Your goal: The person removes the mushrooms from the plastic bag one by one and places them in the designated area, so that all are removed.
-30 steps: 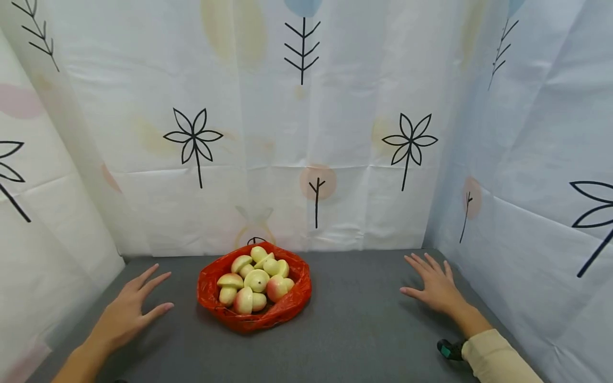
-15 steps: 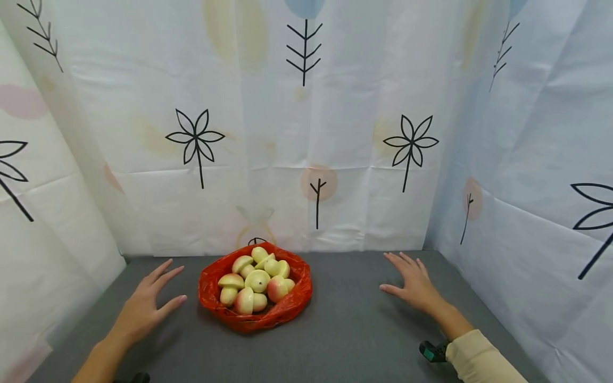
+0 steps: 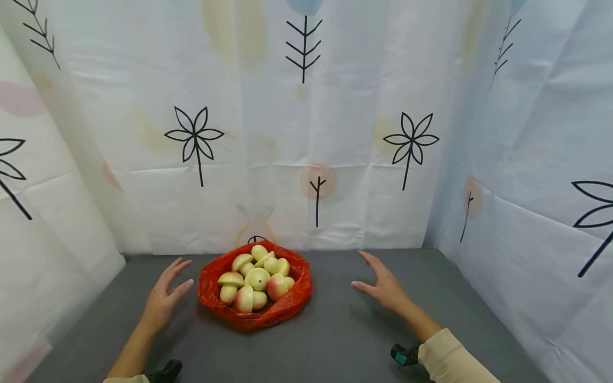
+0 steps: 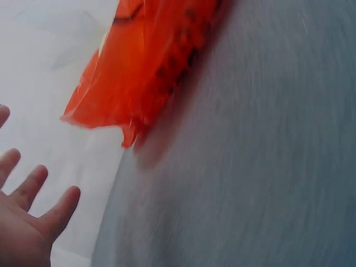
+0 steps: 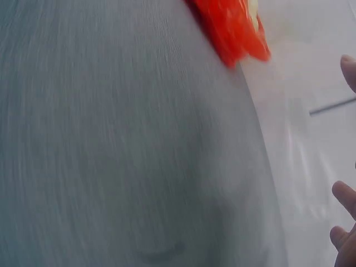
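- left hand (image 3: 162,299) spread, just beside the red bag (image 3: 249,321);
- right hand (image 3: 384,287) spread, farther off on its other side;
- mushrooms (image 3: 257,279) inside the bag; grey table (image 3: 330,335) beneath

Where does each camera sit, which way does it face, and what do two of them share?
Head: on the head, facing forward and down at the left hand and right hand, their sleeves, and a red bag of mushroom-shaped pieces on a grey table.
Left wrist: on that wrist, facing the bag and table; left fingers show at the left edge.
Right wrist: on that wrist, facing the table and bag; right fingertips show at the right edge.
Shared: both wrist views show the bag and table.
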Demonstrator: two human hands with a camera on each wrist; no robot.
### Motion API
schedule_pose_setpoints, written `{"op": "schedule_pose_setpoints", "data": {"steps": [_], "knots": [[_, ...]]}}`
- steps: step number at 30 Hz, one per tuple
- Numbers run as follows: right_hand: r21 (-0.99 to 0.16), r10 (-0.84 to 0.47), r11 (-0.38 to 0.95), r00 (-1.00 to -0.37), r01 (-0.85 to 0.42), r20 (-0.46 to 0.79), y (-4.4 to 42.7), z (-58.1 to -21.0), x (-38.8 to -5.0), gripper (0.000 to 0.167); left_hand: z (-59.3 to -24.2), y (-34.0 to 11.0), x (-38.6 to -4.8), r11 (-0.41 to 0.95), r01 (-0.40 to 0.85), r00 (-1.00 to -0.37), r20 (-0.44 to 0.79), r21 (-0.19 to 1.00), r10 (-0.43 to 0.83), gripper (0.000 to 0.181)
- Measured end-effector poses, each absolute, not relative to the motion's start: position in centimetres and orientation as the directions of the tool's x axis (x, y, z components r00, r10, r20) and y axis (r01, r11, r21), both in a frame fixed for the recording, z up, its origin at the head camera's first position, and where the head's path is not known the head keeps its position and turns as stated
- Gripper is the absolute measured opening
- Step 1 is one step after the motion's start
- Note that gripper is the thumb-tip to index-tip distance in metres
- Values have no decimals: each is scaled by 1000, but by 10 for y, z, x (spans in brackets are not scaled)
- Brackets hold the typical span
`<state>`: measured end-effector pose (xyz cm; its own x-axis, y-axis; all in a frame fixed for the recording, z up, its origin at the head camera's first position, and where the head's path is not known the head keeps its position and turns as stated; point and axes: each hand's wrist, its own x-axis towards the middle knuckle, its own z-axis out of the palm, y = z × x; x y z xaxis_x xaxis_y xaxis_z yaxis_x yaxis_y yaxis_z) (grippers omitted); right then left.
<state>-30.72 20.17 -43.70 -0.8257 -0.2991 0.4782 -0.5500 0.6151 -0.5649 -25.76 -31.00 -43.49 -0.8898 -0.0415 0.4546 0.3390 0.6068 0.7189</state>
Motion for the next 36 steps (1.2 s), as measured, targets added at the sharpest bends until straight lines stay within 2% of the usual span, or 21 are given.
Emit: {"op": "schedule_pose_setpoints", "data": {"steps": [9, 13, 17, 27, 36], "knots": [[-668, -248, 496, -827, -556, 504, 152, -442, -305, 75, -442, -291, -269, 337, 202, -970, 236, 920, -64, 59], [-699, -233, 442, -825, -561, 515, 132, -444, -306, 73, -444, -281, -272, 256, 96, -993, 110, 962, -42, 64], [-719, -230, 427, -835, -549, 501, 115, -446, -306, 72, -447, -273, -274, 214, 37, -996, 53, 976, -67, 70], [-726, -235, 367, -813, -582, 533, 87, -443, -306, 69, -461, -267, -279, 233, 7, -997, 26, 972, -77, 78], [-755, -140, 270, -800, -597, 583, 60, -442, -306, 60, -463, -270, -281, 319, -48, -998, -35, 947, -47, 93]]}}
